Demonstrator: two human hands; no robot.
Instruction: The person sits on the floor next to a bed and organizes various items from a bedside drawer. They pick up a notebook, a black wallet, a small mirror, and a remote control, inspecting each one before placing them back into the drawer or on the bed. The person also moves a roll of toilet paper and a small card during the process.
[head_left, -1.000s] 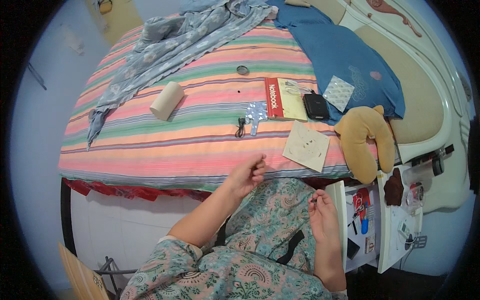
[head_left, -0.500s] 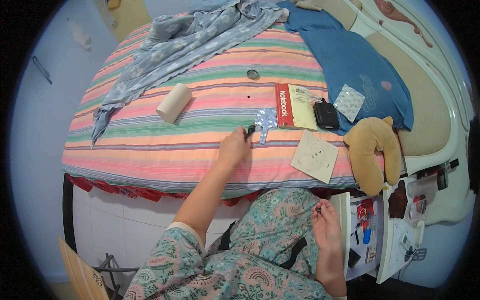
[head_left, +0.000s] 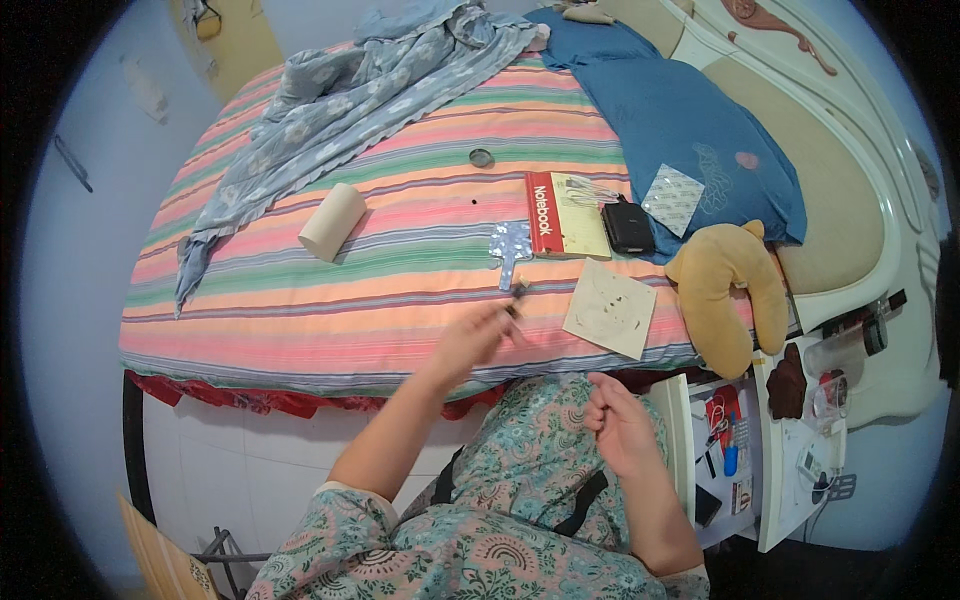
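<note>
My left hand [head_left: 470,345] is over the near part of the striped bed, slightly smeared by motion. Its fingers pinch a small dark object with a pale tip [head_left: 516,298], whose kind I cannot make out. Just beyond it lies a blue spotted flat piece with a handle [head_left: 510,245], shaped like a small hand mirror. My right hand [head_left: 620,425] is above my lap with its fingers curled together. Whatever it holds, if anything, is hidden. On the bed between the hands and the pillow rests a square pale sheet [head_left: 610,308] with small dark marks.
A red-and-yellow notebook [head_left: 570,225], a black case [head_left: 628,228] and a tan neck pillow [head_left: 725,290] lie to the right. A beige cylinder [head_left: 332,222] and a round dark-rimmed lid [head_left: 481,158] are farther left. An open drawer [head_left: 680,440] stands beside my right arm.
My left hand has drawn back toward me with the small dark object, away from the blue spotted piece. My right hand has shifted left, and the dark bit at its fingertips no longer shows.
</note>
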